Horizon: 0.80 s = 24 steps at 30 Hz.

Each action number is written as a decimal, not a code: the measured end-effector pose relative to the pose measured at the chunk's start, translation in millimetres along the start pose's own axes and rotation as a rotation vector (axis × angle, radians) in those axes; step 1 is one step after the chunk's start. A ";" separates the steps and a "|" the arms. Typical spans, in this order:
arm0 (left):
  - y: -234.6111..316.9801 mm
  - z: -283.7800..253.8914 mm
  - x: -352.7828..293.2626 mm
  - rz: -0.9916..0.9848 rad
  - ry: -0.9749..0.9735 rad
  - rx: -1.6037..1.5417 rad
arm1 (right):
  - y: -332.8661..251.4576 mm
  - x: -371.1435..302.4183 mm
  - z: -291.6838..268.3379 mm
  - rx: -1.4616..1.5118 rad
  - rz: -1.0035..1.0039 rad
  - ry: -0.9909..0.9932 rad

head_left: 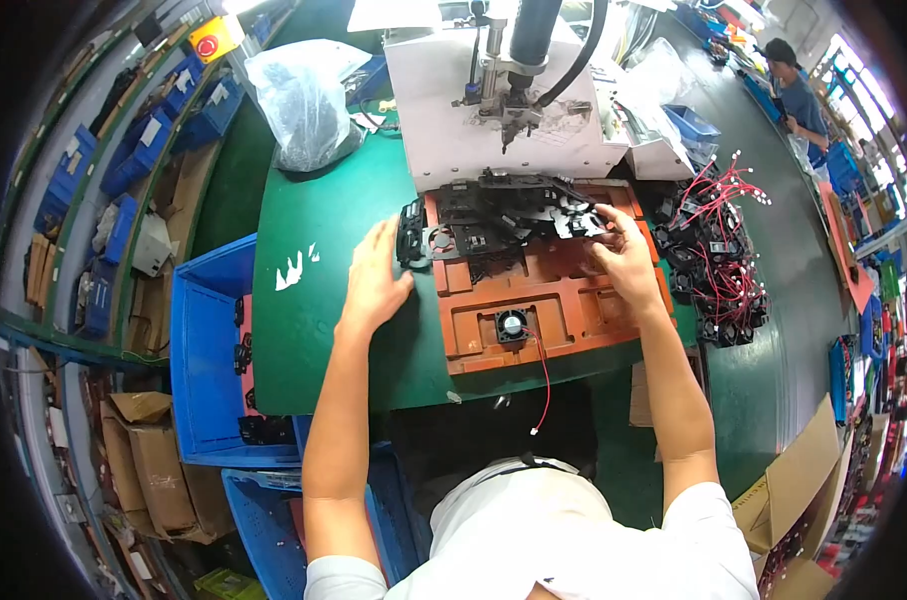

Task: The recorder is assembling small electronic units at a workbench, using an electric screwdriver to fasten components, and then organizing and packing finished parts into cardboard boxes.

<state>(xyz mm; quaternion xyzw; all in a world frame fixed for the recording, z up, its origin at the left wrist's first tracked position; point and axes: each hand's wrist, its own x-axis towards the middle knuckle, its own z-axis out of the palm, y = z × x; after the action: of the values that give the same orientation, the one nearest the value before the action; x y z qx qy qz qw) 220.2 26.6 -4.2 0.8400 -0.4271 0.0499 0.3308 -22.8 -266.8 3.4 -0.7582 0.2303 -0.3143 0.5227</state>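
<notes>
Over an orange-brown fixture plate (474, 345) with recessed pockets lie several long black plastic parts (484, 215), some overlapping. My left hand (377, 278) is beside their left end, its fingers stretched along a black part (411, 232) there and its thumb apart. At the right end, the fingers and thumb of my right hand (629, 262) close around the edge of a black plastic part with a shiny light patch (577, 220). A small square cooling fan (514, 327) sits in a near pocket. Its red lead (547, 385) hangs over the front edge.
A machine head (519, 90) stands above the fixture's back. To the right lie several fans with red leads (719, 255). A bagged dark bundle (309, 110) rests on the green table (319, 280) at back left; a blue bin (199, 350) is left of it. Another person (799, 105) stands far right.
</notes>
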 end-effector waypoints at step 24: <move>39.6 -17.2 -17.4 0.233 0.079 -0.193 | -46.4 19.8 62.6 -0.918 -0.485 -0.141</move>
<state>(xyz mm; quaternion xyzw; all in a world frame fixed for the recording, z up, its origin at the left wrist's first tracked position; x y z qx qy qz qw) 182.9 32.4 23.1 0.7465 -0.5112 0.0800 0.4184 36.9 -223.6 35.6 -0.9601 0.1266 -0.2413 0.0630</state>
